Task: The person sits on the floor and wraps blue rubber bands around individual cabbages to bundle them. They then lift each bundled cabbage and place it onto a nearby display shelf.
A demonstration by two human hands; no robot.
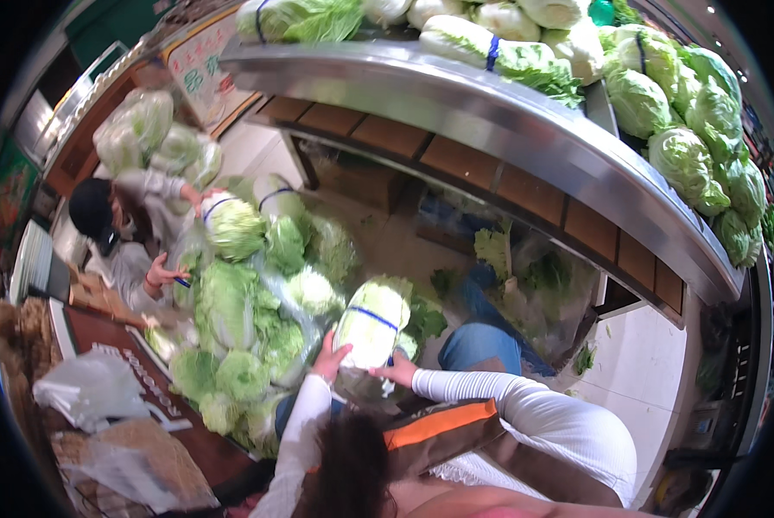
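A pale napa cabbage (pixel 374 321) with a blue band around its middle is held up between my two hands. My left hand (pixel 329 356) is closed on its lower left side. At the lower right edge, my right hand (pixel 396 370) grips it too, and a small blue thing shows by those fingers, too small to name. Beside and beyond lies a heap of loose green cabbages (pixel 231 306), some in clear plastic. Across the heap, a co-worker (pixel 132 229) has one hand on another napa cabbage (pixel 234 226) and a small blue object in the other.
A metal-edged display stand (pixel 456 91) with banded cabbages and round cabbages (pixel 689 164) runs along the far right. Under it sits a clear bag of leaves (pixel 551 281). Plastic bags (pixel 93 388) and brown cardboard (pixel 136 462) lie at left. Stray leaves (pixel 584 356) dot the tiled floor.
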